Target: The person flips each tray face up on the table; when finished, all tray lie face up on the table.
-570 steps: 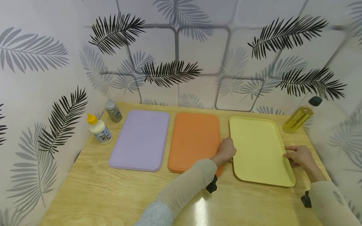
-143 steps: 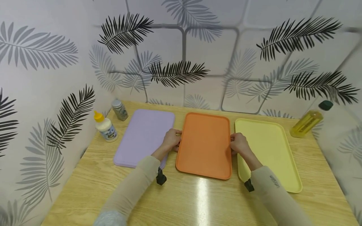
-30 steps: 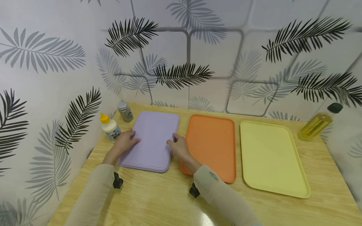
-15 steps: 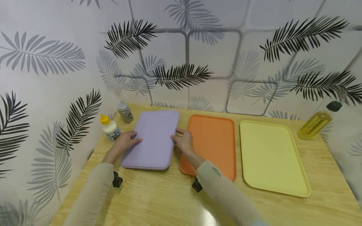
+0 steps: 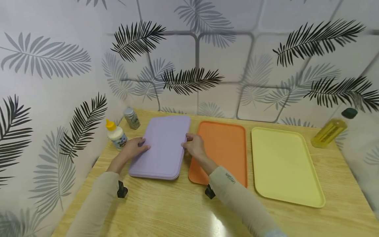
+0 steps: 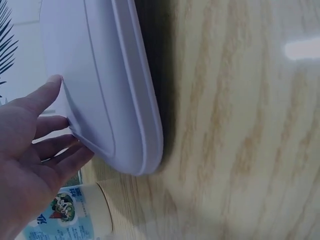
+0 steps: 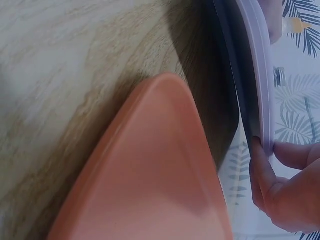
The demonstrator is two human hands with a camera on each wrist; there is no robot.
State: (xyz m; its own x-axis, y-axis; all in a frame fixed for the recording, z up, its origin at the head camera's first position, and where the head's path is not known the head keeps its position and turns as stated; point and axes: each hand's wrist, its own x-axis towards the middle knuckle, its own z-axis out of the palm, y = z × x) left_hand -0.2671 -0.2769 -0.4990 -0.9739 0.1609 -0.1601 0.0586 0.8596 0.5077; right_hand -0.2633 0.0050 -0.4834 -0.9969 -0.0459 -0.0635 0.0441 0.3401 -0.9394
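A lilac tray [image 5: 161, 148] lies with its underside up, raised off the table and tilted, its right edge higher. My left hand [image 5: 134, 148] holds its left edge, thumb on top and fingers beneath, as the left wrist view shows of the tray edge [image 6: 132, 90]. At the right edge, my right hand [image 5: 196, 148] pinches the rim; in the right wrist view the thumb and fingers of the hand [image 7: 287, 192] sit on either side of the tray's rim [image 7: 264, 85]. Beside it lies an orange tray [image 5: 223, 149], hollow side up, partly under the right forearm.
A yellow tray [image 5: 285, 164], hollow side up, lies to the right. An oil bottle [image 5: 329, 133] stands in the back right corner. A white squeeze bottle with a yellow cap [image 5: 116, 135] is close to my left hand, a small grey-lidded jar [image 5: 132, 119] behind it. Patterned walls border the table.
Earlier the orange tray lay underside up; it now lies hollow side up, after both hands held it. Since then both hands went to the lilac tray, whose right edge has risen.
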